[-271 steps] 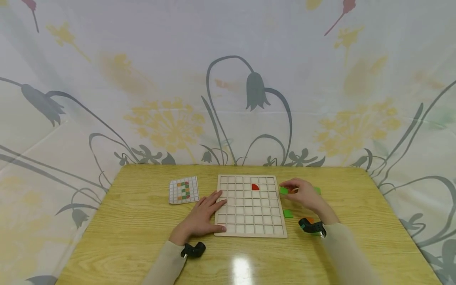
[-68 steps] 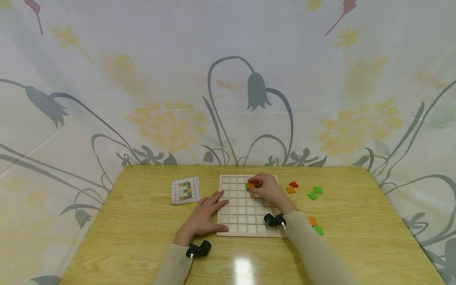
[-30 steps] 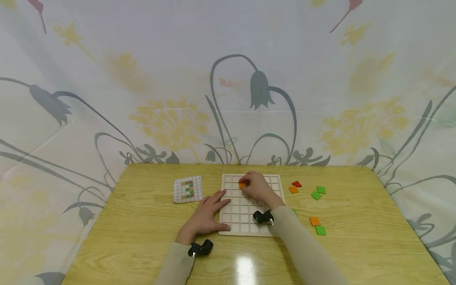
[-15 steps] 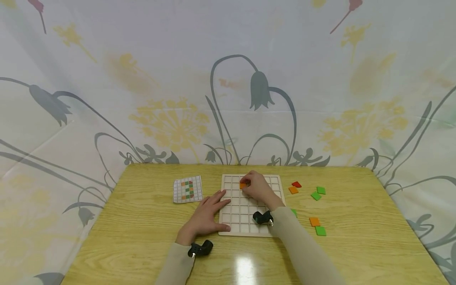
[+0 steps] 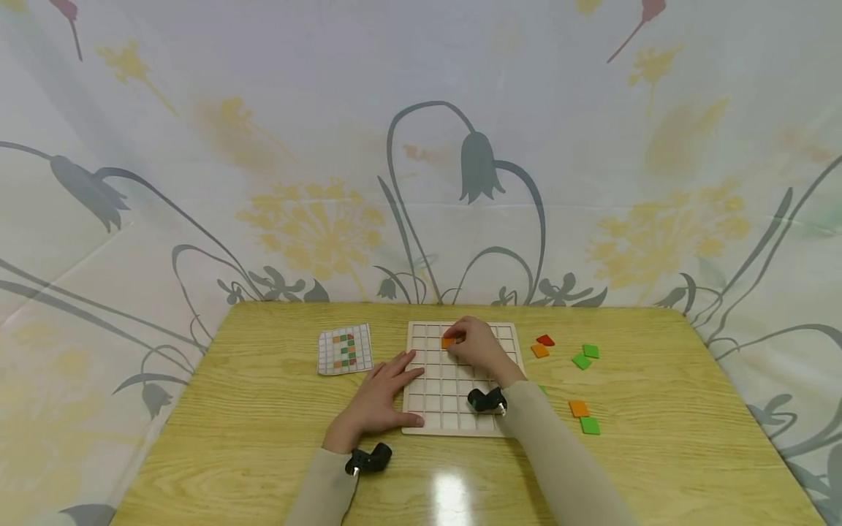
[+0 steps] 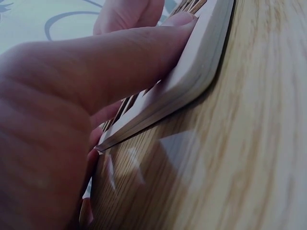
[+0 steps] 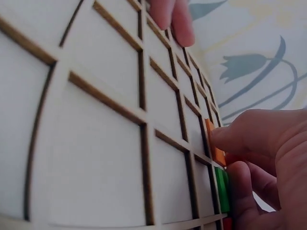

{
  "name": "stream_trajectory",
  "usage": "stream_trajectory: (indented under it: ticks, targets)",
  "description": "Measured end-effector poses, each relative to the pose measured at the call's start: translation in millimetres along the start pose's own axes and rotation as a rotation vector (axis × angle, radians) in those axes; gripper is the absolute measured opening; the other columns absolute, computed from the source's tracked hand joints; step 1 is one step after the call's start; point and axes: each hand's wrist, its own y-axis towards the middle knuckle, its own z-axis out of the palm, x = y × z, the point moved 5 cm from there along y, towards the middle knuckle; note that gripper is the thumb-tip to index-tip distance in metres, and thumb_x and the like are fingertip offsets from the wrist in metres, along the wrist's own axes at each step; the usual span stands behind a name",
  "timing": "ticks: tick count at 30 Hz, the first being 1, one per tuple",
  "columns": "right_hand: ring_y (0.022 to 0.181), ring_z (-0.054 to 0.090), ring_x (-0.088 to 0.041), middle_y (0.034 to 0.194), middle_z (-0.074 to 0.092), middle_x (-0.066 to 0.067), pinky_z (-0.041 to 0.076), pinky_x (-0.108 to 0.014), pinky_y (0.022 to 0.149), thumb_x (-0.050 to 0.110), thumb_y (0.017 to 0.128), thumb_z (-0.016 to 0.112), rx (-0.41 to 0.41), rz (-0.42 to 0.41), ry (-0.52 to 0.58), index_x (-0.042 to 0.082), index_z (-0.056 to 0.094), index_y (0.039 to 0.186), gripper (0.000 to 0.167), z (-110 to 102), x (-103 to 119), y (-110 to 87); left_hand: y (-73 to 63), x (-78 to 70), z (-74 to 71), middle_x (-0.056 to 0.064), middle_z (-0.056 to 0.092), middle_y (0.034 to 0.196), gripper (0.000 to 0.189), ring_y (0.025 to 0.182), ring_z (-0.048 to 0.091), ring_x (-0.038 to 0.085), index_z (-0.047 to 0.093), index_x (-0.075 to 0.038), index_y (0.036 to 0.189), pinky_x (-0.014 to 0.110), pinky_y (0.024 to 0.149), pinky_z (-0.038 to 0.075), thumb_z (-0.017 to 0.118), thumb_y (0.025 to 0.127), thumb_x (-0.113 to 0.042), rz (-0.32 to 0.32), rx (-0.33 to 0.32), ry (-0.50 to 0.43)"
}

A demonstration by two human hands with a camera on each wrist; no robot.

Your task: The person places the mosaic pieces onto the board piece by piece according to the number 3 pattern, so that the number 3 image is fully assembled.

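Observation:
My left hand [image 5: 376,400] lies flat with fingers spread over the left edge of the pale wooden grid board [image 5: 427,431]. In the left wrist view its thumb [image 6: 139,52] rests on the board's corner. My right hand [image 5: 479,349] is over the board's upper part, its curled fingertips at a square orange tile [image 5: 447,342]. The right wrist view shows this orange tile [image 7: 216,143] at a grid cell, with the thumb and fingers on it. Beside it in the same row sit a green tile [image 7: 222,189] and a bit of red [image 7: 227,223], both hidden by my hand in the head view.
A paper pattern card [image 5: 345,351] with coloured squares lies left of the board. To the right are loose pieces: a red one [image 5: 545,340], orange tiles [image 5: 540,351] and several green tiles [image 5: 582,361]. One green tile [image 5: 542,390] is partly hidden by my right sleeve.
My right hand has gone from the loose pieces to the board, and a green tile now sits by the red piece. It then moved the orange tile left; lately it has barely moved.

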Motion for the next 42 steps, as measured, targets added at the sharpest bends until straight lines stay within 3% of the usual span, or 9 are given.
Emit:
stream_trajectory:
  ticks: [8,18,27,37,42]
  targets:
    - [0.093,0.066,-0.022,0.105,0.069,-0.006,0.054,-0.040,0.083,0.007,0.090,0.070,0.013,0.045,0.156,0.005,0.074,0.108,0.019,-2.6,-2.9,-3.8,-1.4,1.7,2.3,0.003,0.019,0.165,0.087,0.151,0.014,0.022,0.045,-0.017,0.152,0.052,0.118,0.014,0.075,0.081,-0.056,-0.017,0.011,0.008]
    - [0.098,0.066,-0.027,0.106,0.069,-0.009,0.056,-0.040,0.083,0.004,0.093,0.066,-0.014,0.049,0.180,0.003,0.073,0.111,0.019,-20.1,-9.2,-12.9,-2.2,-0.4,2.1,0.002,0.018,0.165,0.086,0.151,0.013,0.021,0.044,-0.017,0.152,0.051,0.119,0.013,0.076,0.081,-0.055,-0.029,0.018,-0.011]
    - [0.099,0.065,-0.029,0.110,0.069,-0.016,0.055,-0.044,0.085,0.003,0.094,0.065,-0.059,0.018,0.144,0.000,0.071,0.113,0.020,-48.3,-17.5,-24.1,-2.5,2.0,2.6,0.003,0.019,0.165,0.087,0.151,0.014,0.022,0.045,-0.017,0.152,0.052,0.119,0.013,0.077,0.080,-0.054,-0.023,0.012,0.002]
    - [0.098,0.064,-0.028,0.108,0.069,-0.011,0.055,-0.044,0.085,0.003,0.095,0.063,-0.088,0.001,0.068,0.000,0.072,0.111,0.018,-71.0,-31.7,-48.4,-2.8,-2.1,-1.3,0.008,0.021,0.164,0.086,0.151,0.016,0.028,0.046,-0.013,0.151,0.056,0.117,0.015,0.077,0.081,-0.053,0.002,-0.004,-0.015]
    - [0.095,0.065,-0.028,0.106,0.069,-0.010,0.056,-0.044,0.082,0.000,0.094,0.064,-0.130,-0.026,0.016,0.000,0.072,0.108,0.017,-83.3,-40.5,-61.9,-1.7,-2.3,-0.8,0.006,0.020,0.165,0.087,0.151,0.014,0.025,0.045,-0.015,0.152,0.054,0.118,0.013,0.076,0.081,-0.054,-0.014,0.007,-0.008]
